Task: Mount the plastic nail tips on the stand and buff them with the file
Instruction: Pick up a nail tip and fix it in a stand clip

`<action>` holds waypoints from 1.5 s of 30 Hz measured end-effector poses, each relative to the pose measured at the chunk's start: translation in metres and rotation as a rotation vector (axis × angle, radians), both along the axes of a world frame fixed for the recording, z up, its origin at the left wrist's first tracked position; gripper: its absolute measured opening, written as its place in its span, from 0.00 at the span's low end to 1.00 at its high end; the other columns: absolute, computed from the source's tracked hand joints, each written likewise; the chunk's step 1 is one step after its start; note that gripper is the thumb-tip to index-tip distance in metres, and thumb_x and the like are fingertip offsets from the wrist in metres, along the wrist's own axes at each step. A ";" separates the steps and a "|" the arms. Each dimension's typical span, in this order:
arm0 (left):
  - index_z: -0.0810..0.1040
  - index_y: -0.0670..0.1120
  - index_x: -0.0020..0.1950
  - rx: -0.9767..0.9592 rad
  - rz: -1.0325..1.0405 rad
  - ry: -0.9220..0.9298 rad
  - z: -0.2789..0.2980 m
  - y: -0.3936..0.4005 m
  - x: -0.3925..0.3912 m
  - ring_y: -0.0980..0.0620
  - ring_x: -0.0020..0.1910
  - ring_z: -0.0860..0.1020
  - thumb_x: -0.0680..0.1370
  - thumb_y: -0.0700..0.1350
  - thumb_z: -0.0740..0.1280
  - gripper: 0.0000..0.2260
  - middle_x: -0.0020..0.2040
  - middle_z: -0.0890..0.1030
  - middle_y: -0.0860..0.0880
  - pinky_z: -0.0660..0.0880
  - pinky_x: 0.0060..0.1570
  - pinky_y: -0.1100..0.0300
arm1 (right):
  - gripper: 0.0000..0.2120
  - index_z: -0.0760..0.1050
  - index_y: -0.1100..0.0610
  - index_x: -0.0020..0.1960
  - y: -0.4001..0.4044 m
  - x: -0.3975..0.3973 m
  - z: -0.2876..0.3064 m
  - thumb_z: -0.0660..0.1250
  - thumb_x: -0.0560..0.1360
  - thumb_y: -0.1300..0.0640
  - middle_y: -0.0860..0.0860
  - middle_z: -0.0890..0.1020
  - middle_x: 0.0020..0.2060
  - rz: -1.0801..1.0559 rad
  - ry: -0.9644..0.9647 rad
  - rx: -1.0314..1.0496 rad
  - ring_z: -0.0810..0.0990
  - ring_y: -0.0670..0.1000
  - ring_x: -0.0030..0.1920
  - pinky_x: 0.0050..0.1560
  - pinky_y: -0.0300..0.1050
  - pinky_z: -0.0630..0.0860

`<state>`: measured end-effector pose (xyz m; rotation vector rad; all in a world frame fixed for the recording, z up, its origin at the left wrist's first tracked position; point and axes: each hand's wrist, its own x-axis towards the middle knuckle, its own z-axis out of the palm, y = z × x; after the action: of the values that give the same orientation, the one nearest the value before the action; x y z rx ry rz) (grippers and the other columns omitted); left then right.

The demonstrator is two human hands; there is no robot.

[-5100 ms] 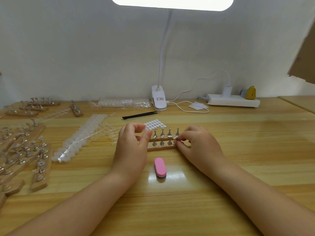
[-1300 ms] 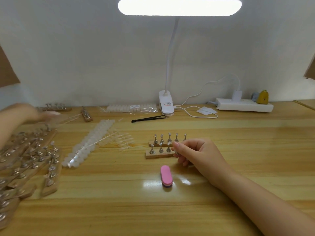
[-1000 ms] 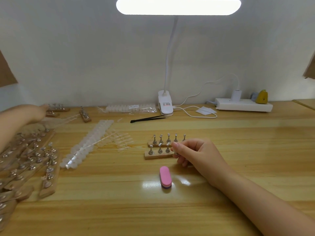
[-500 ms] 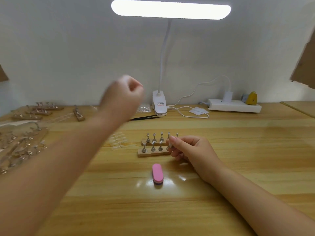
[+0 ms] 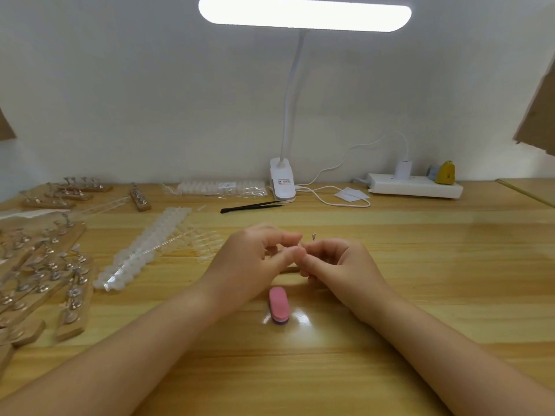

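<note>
Both hands meet over the stand (image 5: pixel 290 268), which is almost wholly hidden beneath them; only a sliver of its wooden edge shows under the fingertips, and one metal peg (image 5: pixel 313 236) pokes up just beyond the grip. The left hand (image 5: pixel 250 265) has its thumb and forefinger drawn close together at the meeting point, and the right hand (image 5: pixel 339 262) curls its fingers in toward the same spot. Something small seems to be pinched there, probably a nail tip, but it is too small and pale to make out, so I cannot tell which hand holds it, or whether either does.

The file (image 5: pixel 278 304), a pink block, lies on the table (image 5: pixel 420 280) just nearer the person than the grip, untouched. Off to the left of the grip lie strips of clear tips (image 5: pixel 144 253).

A tip of this kind is likely very light, thin, smooth and springy: it can flick out of a pinch or crack if squeezed across its curve. It is best taken by its side edges, near the base, and pressed gently down onto a peg. The stand is light too, and one hand should probably steady it by the wooden base during buffing.
</note>
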<state>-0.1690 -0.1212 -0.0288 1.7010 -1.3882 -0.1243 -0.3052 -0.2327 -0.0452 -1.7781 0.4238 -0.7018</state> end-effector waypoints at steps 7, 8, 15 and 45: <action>0.85 0.53 0.52 -0.041 -0.015 0.043 0.001 -0.001 -0.001 0.60 0.43 0.78 0.71 0.46 0.74 0.10 0.43 0.82 0.58 0.74 0.46 0.66 | 0.03 0.83 0.59 0.44 0.001 0.001 -0.004 0.71 0.73 0.65 0.54 0.83 0.32 -0.050 -0.044 -0.122 0.81 0.45 0.33 0.36 0.38 0.77; 0.85 0.52 0.52 -0.041 -0.018 0.039 0.000 -0.001 -0.001 0.60 0.43 0.78 0.71 0.47 0.74 0.10 0.44 0.81 0.58 0.73 0.46 0.66 | 0.04 0.83 0.59 0.44 0.000 0.001 -0.005 0.71 0.73 0.66 0.55 0.83 0.33 -0.055 -0.046 -0.146 0.81 0.45 0.33 0.36 0.38 0.77; 0.78 0.57 0.62 -0.021 0.044 -0.043 0.001 -0.001 -0.001 0.61 0.48 0.76 0.75 0.54 0.68 0.15 0.50 0.79 0.61 0.74 0.47 0.62 | 0.02 0.81 0.56 0.46 -0.002 0.003 -0.001 0.71 0.74 0.62 0.51 0.84 0.35 -0.047 -0.039 -0.163 0.83 0.46 0.35 0.37 0.39 0.77; 0.78 0.47 0.61 0.938 0.483 -0.425 0.023 0.019 0.074 0.51 0.51 0.77 0.75 0.63 0.66 0.24 0.54 0.78 0.52 0.75 0.54 0.57 | 0.14 0.81 0.42 0.54 -0.028 -0.001 -0.004 0.70 0.71 0.39 0.45 0.77 0.44 -0.400 0.538 -0.668 0.71 0.52 0.53 0.51 0.44 0.67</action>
<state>-0.0950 -0.1019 -0.0056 2.9407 -1.2303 -0.1587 -0.3060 -0.2611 -0.0490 -2.5644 1.0169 -0.6737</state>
